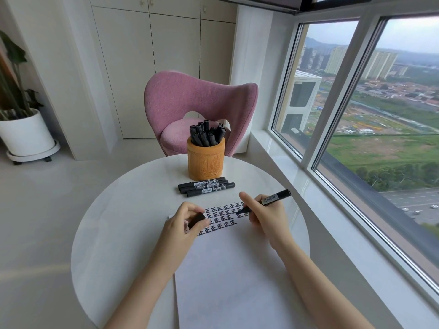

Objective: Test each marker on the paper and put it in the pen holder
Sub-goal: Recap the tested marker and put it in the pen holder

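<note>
A white sheet of paper (228, 269) lies on the round white table (114, 222), its far end covered with rows of black written characters. My right hand (263, 216) grips an uncapped black marker (273, 198) with its tip on the paper at the right end of the rows. My left hand (184, 222) rests on the paper's left edge and holds the black cap (196, 220). Three capped black markers (206, 186) lie side by side beyond the paper. Behind them stands an orange carved pen holder (206, 160) with several black markers in it.
A pink upholstered chair (190, 103) stands just behind the table. A window sill (297, 186) and large window run along the right. A potted plant in a white pot (23, 134) sits on the floor at far left.
</note>
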The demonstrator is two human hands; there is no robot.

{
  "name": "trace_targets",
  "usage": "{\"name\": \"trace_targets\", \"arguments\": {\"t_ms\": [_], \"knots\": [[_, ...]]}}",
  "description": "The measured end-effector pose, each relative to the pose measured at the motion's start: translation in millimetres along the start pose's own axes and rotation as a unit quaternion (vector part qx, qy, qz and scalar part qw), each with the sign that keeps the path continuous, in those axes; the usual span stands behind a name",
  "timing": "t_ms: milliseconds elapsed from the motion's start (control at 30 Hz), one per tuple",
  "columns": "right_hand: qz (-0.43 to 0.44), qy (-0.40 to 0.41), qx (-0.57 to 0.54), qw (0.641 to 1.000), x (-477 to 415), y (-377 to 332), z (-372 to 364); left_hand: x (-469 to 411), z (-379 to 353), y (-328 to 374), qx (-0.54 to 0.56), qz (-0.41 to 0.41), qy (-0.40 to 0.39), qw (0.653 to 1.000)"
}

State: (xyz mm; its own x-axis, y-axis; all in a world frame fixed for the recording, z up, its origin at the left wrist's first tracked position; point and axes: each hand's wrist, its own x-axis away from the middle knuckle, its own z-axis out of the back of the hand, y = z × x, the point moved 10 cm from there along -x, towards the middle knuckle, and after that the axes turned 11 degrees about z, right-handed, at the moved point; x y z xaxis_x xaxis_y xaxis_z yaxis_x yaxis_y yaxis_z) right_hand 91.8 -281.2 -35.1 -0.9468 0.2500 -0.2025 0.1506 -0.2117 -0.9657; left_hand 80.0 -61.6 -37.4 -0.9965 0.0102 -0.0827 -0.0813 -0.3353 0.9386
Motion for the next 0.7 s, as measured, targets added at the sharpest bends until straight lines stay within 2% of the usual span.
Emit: {"name": "trace_targets", "arguments": {"t_ms": [267, 700], "knots": [[0.035, 0.059, 0.063, 0.996, -4, 6, 10, -3, 1, -13, -0.035, 0.0, 0.013, 0.999], [0.052, 0.034, 0.083, 0.995, 0, 5, 3, -2, 1, -15, -0.037, -0.002, 0.018, 0.999]]}}
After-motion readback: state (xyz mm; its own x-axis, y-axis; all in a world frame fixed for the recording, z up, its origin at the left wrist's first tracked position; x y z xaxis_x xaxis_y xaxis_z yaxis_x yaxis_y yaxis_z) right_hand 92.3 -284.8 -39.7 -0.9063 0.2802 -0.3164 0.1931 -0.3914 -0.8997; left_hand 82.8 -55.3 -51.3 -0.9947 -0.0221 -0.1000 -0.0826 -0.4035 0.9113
